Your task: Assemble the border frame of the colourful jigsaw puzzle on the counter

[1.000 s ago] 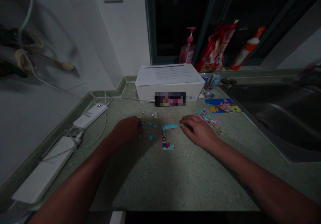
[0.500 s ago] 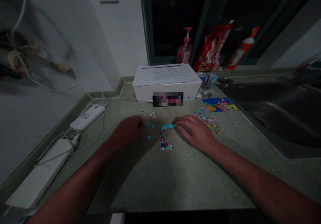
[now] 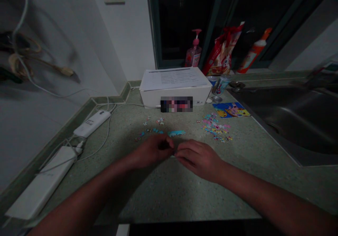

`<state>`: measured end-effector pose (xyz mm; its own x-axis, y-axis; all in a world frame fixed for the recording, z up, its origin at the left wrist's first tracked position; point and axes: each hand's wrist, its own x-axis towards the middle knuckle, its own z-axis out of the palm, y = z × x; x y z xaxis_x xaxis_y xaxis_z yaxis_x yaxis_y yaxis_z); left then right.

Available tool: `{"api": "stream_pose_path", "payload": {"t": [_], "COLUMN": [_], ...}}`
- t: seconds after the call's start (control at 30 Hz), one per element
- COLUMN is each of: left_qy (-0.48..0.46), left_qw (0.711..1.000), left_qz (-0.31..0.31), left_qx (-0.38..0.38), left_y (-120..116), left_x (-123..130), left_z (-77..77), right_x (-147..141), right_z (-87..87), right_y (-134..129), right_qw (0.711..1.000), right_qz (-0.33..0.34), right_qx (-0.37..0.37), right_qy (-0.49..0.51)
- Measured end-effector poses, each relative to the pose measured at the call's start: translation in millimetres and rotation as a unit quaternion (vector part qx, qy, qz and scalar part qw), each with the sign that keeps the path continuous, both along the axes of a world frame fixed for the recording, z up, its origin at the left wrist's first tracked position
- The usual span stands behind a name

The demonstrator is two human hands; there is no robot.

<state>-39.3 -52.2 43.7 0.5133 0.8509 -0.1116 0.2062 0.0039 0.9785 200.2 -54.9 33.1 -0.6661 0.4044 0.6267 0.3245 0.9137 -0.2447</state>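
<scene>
My left hand (image 3: 155,148) is closed, thumb and fingers together over the left side of the partly joined puzzle. Against its fingertips, my right hand (image 3: 199,158) is closed too, at the puzzle's lower part. What either hand pinches is hidden. The turquoise top strip of the joined puzzle (image 3: 176,133) shows just beyond my fingers; the rest lies under them. Loose puzzle pieces (image 3: 158,131) are scattered beyond my left hand. A larger pile of pieces (image 3: 215,126) lies beyond my right hand, beside a colourful picture card (image 3: 231,110).
A white box (image 3: 175,88) with papers on top stands at the back, a phone (image 3: 176,104) leaning on its front. Cans (image 3: 221,85) stand right of it. The sink (image 3: 287,119) is at the right, a power strip (image 3: 43,181) and cables at the left.
My left hand has moved right and nearer to me, onto the joined puzzle. My right hand has come down and left, so both sets of fingertips now meet and cover the puzzle's lower part.
</scene>
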Motion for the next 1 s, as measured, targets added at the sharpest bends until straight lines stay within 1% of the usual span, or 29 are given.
{"api": "stream_pose_path", "payload": {"t": [0.2,0.3,0.43,0.57,0.67,0.83,0.93,1.0], "left_qy": [-0.050,-0.049,-0.021,-0.033,-0.054,-0.041,-0.009,0.047], "left_qw": [0.995,0.993,0.993,0.993,0.993,0.995,0.998,0.996], "left_qz": [0.032,0.057,0.084,0.080,0.071,0.062,0.053,0.063], "left_qx": [-0.078,-0.093,-0.080,-0.080,-0.078,-0.068,-0.037,0.030], "left_y": [-2,-1,1,1,0,1,2,2], "left_x": [7,8,8,8,9,10,9,7], "left_z": [0.9,-1.1,-5.0,-7.9,-9.0,-9.5,-10.0,-10.5], "right_x": [3,4,5,4,4,6,9,13], "right_z": [-6.3,-7.9,-8.5,-8.6,-8.6,-8.6,-7.8,-7.5], "right_y": [5,7,8,9,10,12,15,21], "right_qw": [0.998,0.998,0.998,0.998,0.996,0.995,0.993,0.990], "right_qz": [-0.016,-0.010,0.000,-0.007,-0.027,-0.028,-0.029,-0.048], "right_qx": [-0.052,-0.066,-0.053,-0.061,-0.081,-0.090,-0.106,-0.129], "right_qy": [-0.010,-0.015,-0.015,-0.016,-0.023,-0.042,-0.039,-0.030]}}
